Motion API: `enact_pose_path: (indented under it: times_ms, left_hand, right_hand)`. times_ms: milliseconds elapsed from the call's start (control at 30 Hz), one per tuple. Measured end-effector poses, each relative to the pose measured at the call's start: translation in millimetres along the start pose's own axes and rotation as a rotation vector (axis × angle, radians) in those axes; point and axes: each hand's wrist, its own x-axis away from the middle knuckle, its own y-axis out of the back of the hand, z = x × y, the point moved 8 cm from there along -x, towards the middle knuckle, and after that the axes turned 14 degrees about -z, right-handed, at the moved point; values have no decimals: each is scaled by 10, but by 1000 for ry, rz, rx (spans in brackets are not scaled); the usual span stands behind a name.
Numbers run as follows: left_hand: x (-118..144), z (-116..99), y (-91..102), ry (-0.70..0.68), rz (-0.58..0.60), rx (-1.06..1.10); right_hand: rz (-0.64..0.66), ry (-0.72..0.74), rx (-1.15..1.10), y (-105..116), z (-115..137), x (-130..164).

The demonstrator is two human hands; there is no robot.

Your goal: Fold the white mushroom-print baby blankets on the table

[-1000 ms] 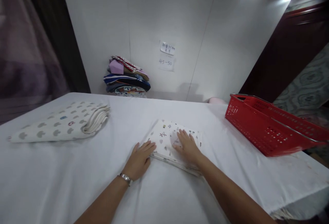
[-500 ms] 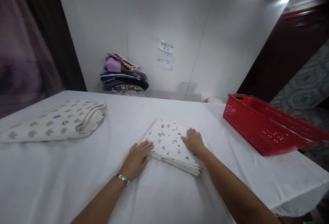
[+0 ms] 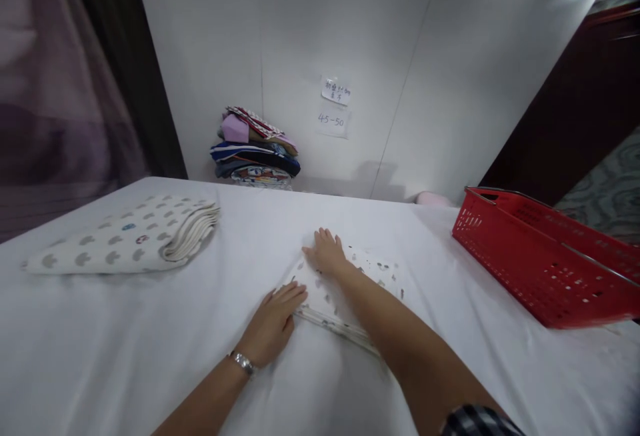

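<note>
1. On the white-covered table [image 3: 125,356], a little right of centre, lies a folded white cloth [image 3: 370,273] printed with small dark motifs, its layered edge facing the person.
2. Flat on the far left corner of that cloth rests the right hand [image 3: 326,255], fingers spread and palm down, gripping nothing; its forearm crosses over the cloth and hides much of the cloth's middle.
3. At the near left corner sits the left hand [image 3: 273,323], also open and palm down, fingertips touching the cloth's edge and the rest of the hand on the table cover.
4. Around the left wrist is a metal wristwatch [image 3: 243,362].
5. At the bottom edge of the view a bit of checked sleeve [image 3: 475,421] shows on the right arm.
6. Well to the left lies a larger folded blanket [image 3: 120,243], cream with grey cloud-like shapes, its stacked folds turned toward the centre of the table.
7. Well to the right, near the table's edge, stands a red plastic basket [image 3: 545,269] with perforated walls and a metal handle laid along its rim.
8. Against the wall at the far edge of the table sits a pile of folded colourful fabrics [image 3: 256,149].
9. Right of that pile, two paper notes [image 3: 334,106] are stuck to the wall, the lower one reading "45-50".
</note>
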Motion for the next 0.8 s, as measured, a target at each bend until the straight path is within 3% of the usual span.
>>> enact_pose_path:
  times_ms: [133,267,367,467,567,700,800]
  left_hand:
    - [-3,-12,7,-7,-2,15]
    - [-1,3,-5,-5,-1,10]
    - [-1,-1,-19,-30,10,5]
    - [-14,-5,-22,-68,0,-3]
    - [-35,9,-36,-112,-27,-4]
    - [-56,45,-62,-164,-75,3]
    - [-66,60,-60,-191,-106,6]
  right_hand:
    - [-23,-16,2,-245,19,-42]
    - [12,-35,-48,-208,10,-59]
    - [92,-51,-123,-106,59,84]
    - [125,75,-171,50,182,523]
    - [142,222,-170,221,220,1182]
    - [96,216,-50,443,-74,1928]
    - [-15,169,77,599,-376,2243]
